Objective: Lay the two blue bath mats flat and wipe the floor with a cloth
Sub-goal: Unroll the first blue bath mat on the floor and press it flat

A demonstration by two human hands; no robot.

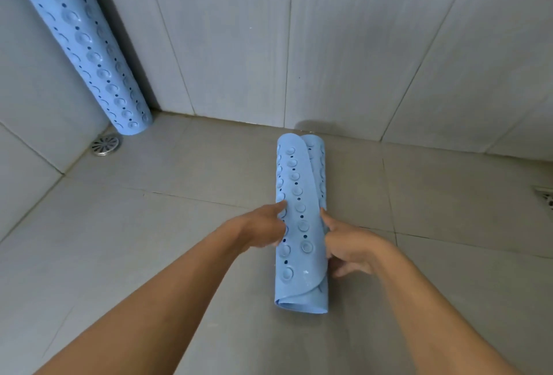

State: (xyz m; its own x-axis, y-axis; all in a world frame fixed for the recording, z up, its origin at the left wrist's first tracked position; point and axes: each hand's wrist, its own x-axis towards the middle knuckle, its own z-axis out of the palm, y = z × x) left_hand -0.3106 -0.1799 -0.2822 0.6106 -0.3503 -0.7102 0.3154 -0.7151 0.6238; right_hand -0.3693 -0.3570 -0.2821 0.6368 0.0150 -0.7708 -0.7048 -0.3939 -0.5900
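Our left hand (264,229) presses open-fingered on the rolled mat (300,225) to pin it to the floor (149,225) while our right hand (348,250) pinches its loose edge to unroll it.

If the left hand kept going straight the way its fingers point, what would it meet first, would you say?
The left hand points right and away; its fingertips already touch the rolled mat on the floor, so that mat comes first.

Bare floor (149,240) flanks the rolled mat (299,225); walls (239,45) behind.
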